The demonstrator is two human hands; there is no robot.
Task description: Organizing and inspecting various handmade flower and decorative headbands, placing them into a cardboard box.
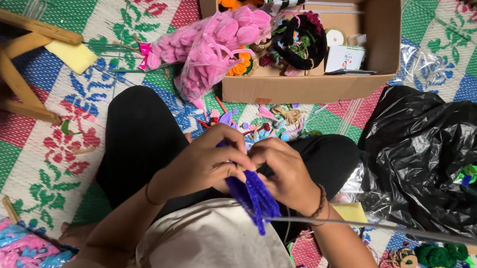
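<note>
I sit cross-legged on a patterned mat. My left hand and my right hand meet over my lap, both gripping a bundle of blue-purple fuzzy craft stems. The stems hang down between my hands toward my beige top. A thin grey wire runs from under my right wrist out to the right. Small colourful scraps lie on the mat just beyond my hands.
A cardboard box of craft flowers stands ahead, with clear bags of pink stems leaning on it. A black plastic bag lies right, green pompoms below it. A wooden stool leg is left, blue-pink stems bottom left.
</note>
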